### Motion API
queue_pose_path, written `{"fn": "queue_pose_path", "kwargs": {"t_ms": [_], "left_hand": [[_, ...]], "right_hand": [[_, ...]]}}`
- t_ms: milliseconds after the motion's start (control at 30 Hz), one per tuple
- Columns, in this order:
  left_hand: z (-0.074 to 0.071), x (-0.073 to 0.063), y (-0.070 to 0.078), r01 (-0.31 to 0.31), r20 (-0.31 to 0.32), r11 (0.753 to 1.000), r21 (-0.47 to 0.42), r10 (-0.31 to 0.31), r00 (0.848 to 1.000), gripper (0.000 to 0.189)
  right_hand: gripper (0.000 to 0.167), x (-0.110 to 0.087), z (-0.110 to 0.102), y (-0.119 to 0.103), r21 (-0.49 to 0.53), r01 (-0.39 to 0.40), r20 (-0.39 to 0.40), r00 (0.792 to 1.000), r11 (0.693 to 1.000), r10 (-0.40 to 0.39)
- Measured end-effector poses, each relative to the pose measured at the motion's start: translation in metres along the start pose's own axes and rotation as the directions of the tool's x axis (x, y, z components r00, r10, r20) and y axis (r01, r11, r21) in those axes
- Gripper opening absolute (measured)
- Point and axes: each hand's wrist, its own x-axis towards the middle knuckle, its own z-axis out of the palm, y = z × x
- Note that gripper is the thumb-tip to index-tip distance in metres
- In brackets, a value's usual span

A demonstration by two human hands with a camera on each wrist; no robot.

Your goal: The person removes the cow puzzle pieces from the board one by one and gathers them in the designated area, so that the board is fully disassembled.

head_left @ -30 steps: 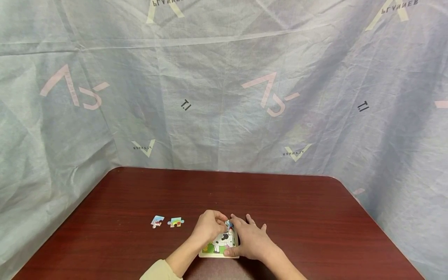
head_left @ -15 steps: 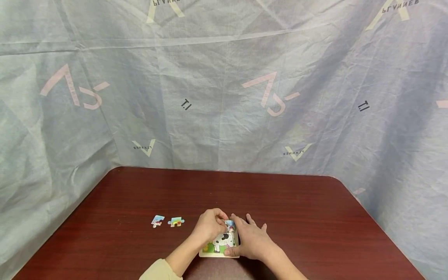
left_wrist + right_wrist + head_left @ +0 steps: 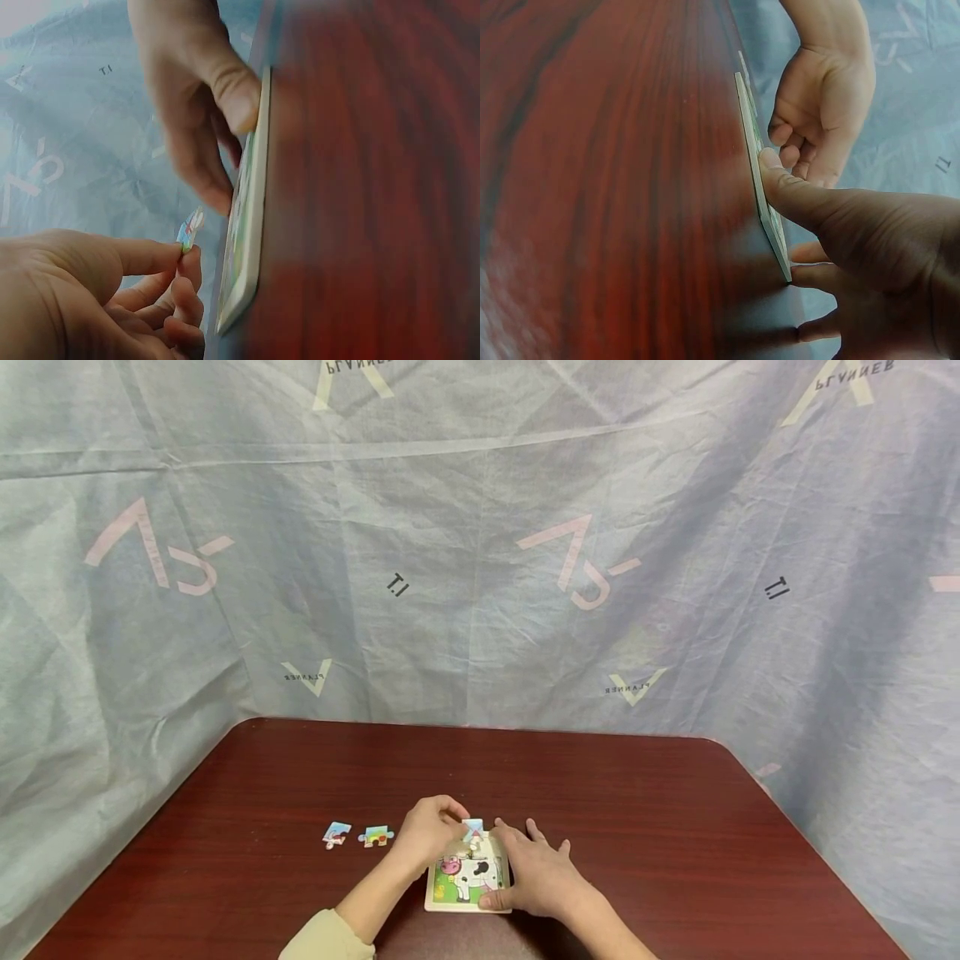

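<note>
The left hand (image 3: 429, 831) has thumb and index finger clamped on a small, flat jigsaw piece with a windmill on pale blue (image 3: 473, 828), which juts out from the fingertips over the far edge of the square, pale wooden puzzle tray with a spotted cow (image 3: 465, 908), raised clear of it. The right hand (image 3: 543, 878) lies along the tray's right side with fingers spread apart, its thumb resting on the near rim. On the glossy red-brown table (image 3: 637, 810), a blue-and-white jigsaw piece (image 3: 341, 830) and a blue-and-yellow jigsaw piece (image 3: 377, 835) lie left of the left hand.
</note>
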Motion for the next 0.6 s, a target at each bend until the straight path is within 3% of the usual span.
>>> {"fn": "queue_pose_path", "kwargs": {"t_ms": [200, 600], "left_hand": [[-0.014, 0.002, -0.006, 0.001, -0.061, 0.999, 0.054, 0.002, 0.998, 0.008], [-0.042, -0.001, -0.016, 0.033, -0.087, 0.994, 0.105, -0.023, 0.996, 0.007]], "right_hand": [[0.084, 0.001, 0.001, 0.000, -0.006, 0.013, 0.014, 1.000, 1.000, -0.013], [0.085, 0.001, 0.000, 0.001, -0.002, 0.004, 0.023, 1.000, 1.000, -0.004]]}}
